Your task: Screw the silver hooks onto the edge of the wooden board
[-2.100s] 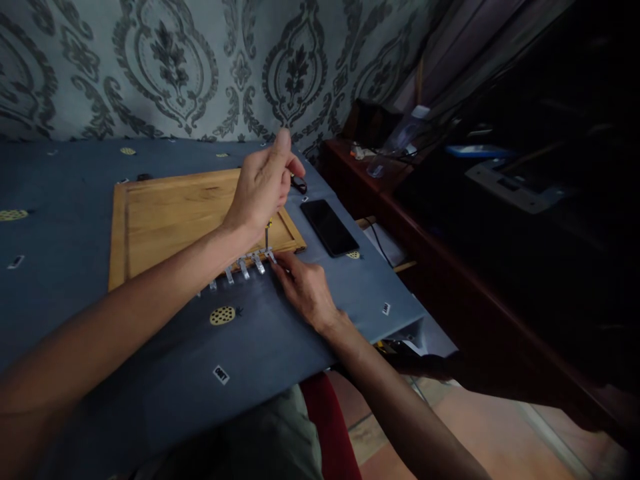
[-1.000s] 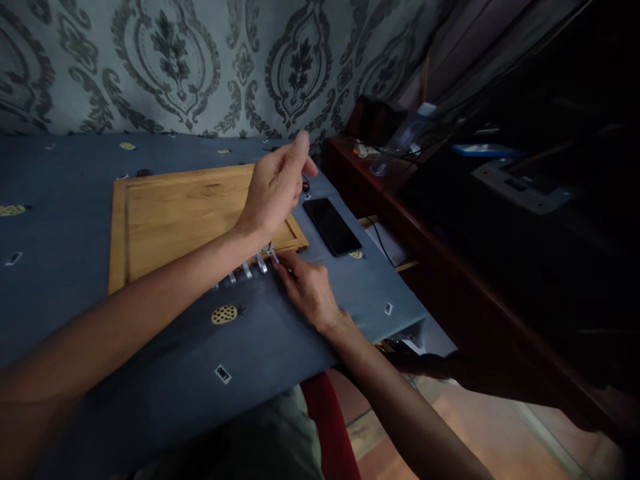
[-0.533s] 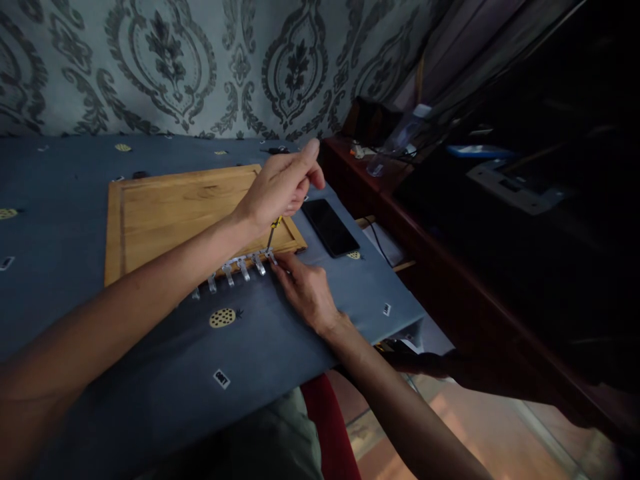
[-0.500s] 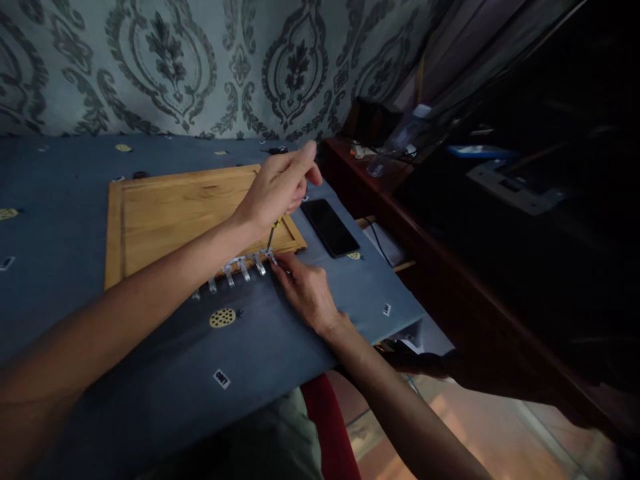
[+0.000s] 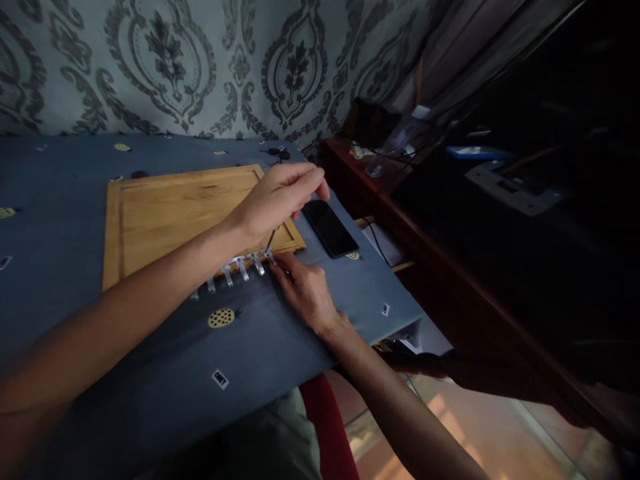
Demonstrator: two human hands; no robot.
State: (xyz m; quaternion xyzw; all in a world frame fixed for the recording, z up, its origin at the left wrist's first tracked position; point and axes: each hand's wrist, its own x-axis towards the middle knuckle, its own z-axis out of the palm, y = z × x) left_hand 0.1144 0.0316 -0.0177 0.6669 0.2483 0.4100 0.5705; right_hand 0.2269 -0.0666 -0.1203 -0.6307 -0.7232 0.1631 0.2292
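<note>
My left hand [image 5: 283, 197] is closed above the right end of a wooden board [image 5: 175, 207], gripping a screwdriver [image 5: 271, 239]. Most of the handle is hidden in the hand. The thin shaft slants down, its tip at the right end of a hook rail [image 5: 243, 268]. This rail, with several clear hooks, runs along the board's near edge; my left forearm covers part of it. My right hand [image 5: 307, 293] pinches the rail's right end at the board's near corner, its fingertips partly hidden.
A black phone [image 5: 330, 228] lies right of the board on the blue patterned tablecloth [image 5: 280, 340]. Keys [image 5: 280, 153] lie behind the board. A clear plastic bottle [image 5: 400, 140] leans on the dark red wooden furniture [image 5: 345, 157] at right. A patterned curtain [image 5: 225, 67] hangs behind.
My left hand has come down and slightly right, its wrist turned, so less of the screwdriver handle shows. My right hand stays at the rail's end.
</note>
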